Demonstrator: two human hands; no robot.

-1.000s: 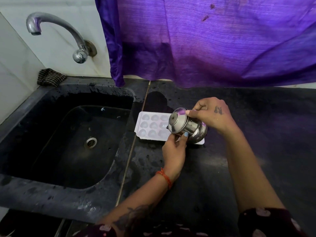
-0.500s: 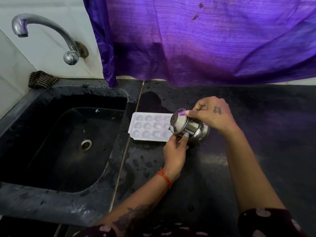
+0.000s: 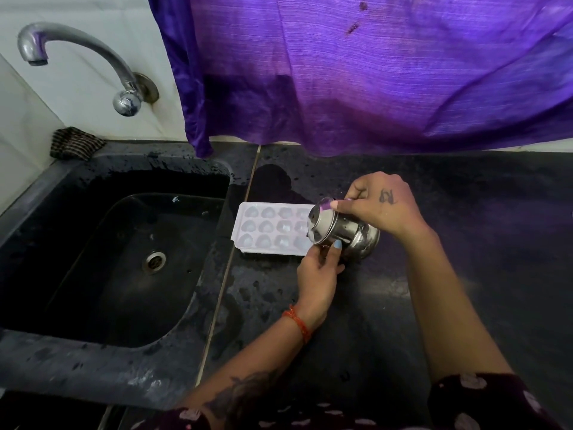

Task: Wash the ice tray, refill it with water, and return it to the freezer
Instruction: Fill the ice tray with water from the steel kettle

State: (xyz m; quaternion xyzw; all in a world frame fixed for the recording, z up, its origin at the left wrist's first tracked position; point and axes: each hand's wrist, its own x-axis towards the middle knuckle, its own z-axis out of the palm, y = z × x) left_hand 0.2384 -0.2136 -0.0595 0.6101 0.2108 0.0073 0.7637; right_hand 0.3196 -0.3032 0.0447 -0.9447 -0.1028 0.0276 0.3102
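A white ice tray (image 3: 269,228) with heart-shaped cells lies flat on the black counter (image 3: 356,305), just right of the sink. Above its right end a small steel pot (image 3: 341,232) is tipped on its side, mouth toward the tray. My right hand (image 3: 383,206) grips the pot from above at the rim. My left hand (image 3: 319,271) holds the pot from below with its thumb against the side. The tray's right end is hidden behind the pot. Whether water lies in the cells is hard to tell.
A black sink (image 3: 46,355) with a drain (image 3: 154,260) fills the left. A steel tap (image 3: 77,57) juts from the white wall above it. A dark cloth (image 3: 74,142) sits at the sink's back corner. A purple curtain (image 3: 372,72) hangs over the counter's rear edge.
Both hands stay on the tilted pot over the tray's right end. The view has shifted slightly; tray and pot keep about the same relation.
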